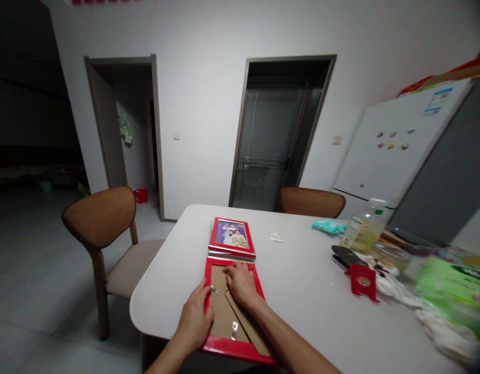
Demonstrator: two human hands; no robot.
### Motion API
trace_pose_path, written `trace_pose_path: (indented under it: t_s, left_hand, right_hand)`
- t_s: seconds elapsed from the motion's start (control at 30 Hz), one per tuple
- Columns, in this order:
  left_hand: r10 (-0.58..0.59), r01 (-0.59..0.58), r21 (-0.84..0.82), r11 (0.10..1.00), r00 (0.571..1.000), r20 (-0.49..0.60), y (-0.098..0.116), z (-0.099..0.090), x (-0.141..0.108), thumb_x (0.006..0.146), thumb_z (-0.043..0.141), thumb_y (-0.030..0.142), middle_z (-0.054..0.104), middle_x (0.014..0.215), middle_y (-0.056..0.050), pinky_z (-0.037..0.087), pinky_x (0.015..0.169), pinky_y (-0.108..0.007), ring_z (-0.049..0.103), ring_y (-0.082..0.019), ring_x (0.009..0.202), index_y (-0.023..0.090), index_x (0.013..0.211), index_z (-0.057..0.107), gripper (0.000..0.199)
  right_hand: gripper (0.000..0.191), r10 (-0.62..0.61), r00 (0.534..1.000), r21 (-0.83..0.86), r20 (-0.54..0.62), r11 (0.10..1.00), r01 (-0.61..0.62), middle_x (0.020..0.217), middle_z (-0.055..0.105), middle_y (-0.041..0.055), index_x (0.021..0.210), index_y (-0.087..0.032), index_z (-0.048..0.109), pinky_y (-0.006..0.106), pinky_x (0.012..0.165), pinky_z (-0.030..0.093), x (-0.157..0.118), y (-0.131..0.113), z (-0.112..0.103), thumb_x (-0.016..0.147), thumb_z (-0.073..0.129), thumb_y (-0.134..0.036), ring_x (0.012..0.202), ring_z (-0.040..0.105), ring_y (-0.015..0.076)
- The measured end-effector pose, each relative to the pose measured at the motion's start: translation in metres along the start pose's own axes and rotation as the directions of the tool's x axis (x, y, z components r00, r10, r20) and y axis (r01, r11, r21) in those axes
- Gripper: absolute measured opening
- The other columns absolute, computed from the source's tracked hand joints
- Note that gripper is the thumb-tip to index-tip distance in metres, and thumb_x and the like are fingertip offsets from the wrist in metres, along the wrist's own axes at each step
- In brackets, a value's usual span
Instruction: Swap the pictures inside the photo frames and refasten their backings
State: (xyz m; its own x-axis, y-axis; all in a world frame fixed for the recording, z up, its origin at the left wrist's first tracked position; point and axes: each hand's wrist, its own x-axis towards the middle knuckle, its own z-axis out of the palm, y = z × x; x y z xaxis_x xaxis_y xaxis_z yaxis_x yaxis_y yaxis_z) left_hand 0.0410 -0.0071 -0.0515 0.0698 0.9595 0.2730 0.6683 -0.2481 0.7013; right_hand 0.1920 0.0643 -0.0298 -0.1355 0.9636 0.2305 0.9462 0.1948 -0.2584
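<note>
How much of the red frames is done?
The far frame looks done: its photo shows. The near frame is in hand, back up: the left hand holds its edge, the right hand works near its top. Maybe left: its metal clips; I can't tell if they're all fastened.

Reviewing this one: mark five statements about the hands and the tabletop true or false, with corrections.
1. The left hand is at the left side of the red frame. True.
2. The framed photo beyond it lies face down. False: its picture faces up.
3. The bottle has a white cap. True.
4. The right hand is holding the bottle. False: it is over the brown backing of the red frame.
5. The table has a white top. True.
</note>
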Motion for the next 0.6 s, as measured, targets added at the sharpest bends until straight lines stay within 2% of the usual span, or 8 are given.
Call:
trace_pose_path:
  t_s: [0.1,0.2,0.33,0.47,0.6]
  left_hand:
    - [0.002,-0.002,-0.019,1.000,1.000,-0.014,-0.001,0.001,-0.001,0.065,0.043,0.012,0.044,0.126,-0.011,0.029,0.099,-0.031,0.041,-0.018,0.115,0.011,0.110,0.053,0.046]
    - [0.000,-0.002,-0.052,0.999,0.999,-0.043,-0.004,0.004,-0.001,0.065,0.044,0.013,0.046,0.126,-0.009,0.030,0.099,-0.032,0.042,-0.018,0.114,0.014,0.110,0.053,0.046]
    - [0.025,-0.027,-0.044,0.999,0.998,-0.050,-0.007,0.005,-0.002,0.067,0.043,0.015,0.047,0.124,-0.010,0.030,0.099,-0.032,0.043,-0.019,0.114,0.012,0.111,0.052,0.045]
    - [0.038,-0.038,-0.013,0.999,0.998,-0.044,-0.007,0.005,-0.002,0.067,0.042,0.014,0.045,0.125,-0.013,0.030,0.099,-0.033,0.042,-0.020,0.114,0.010,0.110,0.053,0.044]
    - [0.048,-0.049,-0.023,0.999,0.998,-0.043,-0.006,0.005,-0.001,0.067,0.042,0.013,0.046,0.125,-0.011,0.031,0.099,-0.033,0.042,-0.019,0.114,0.012,0.110,0.052,0.045]
  right_hand:
    - [0.027,-0.020,1.000,0.002,-0.007,1.000,0.020,0.098,0.056,0.0075,0.098,-0.022,0.061,0.029,0.073,0.032,-0.007,-0.003,-0.003,0.079,0.041,-0.027,0.089,0.046,0.0204]
    - [0.029,-0.104,0.994,0.066,-0.028,0.992,0.106,0.102,0.054,0.0078,0.102,-0.021,0.058,0.030,0.078,0.031,-0.020,-0.010,-0.005,0.078,0.044,-0.031,0.092,0.045,0.0202]
    - [0.021,-0.261,0.965,0.202,-0.012,0.945,0.258,0.094,0.055,0.0059,0.085,-0.021,0.063,0.027,0.079,0.032,-0.033,-0.020,-0.002,0.077,0.048,-0.033,0.092,0.045,0.0189]
    - [0.015,-0.184,0.982,0.187,-0.041,0.964,0.188,0.084,0.056,0.0062,0.075,-0.018,0.061,0.026,0.074,0.034,-0.031,-0.026,0.002,0.076,0.048,-0.024,0.084,0.048,0.0177]
    - [0.015,-0.144,0.988,0.192,-0.061,0.969,0.153,0.086,0.056,0.0069,0.080,-0.017,0.060,0.026,0.073,0.035,-0.026,-0.028,0.003,0.075,0.047,-0.019,0.083,0.048,0.0180]
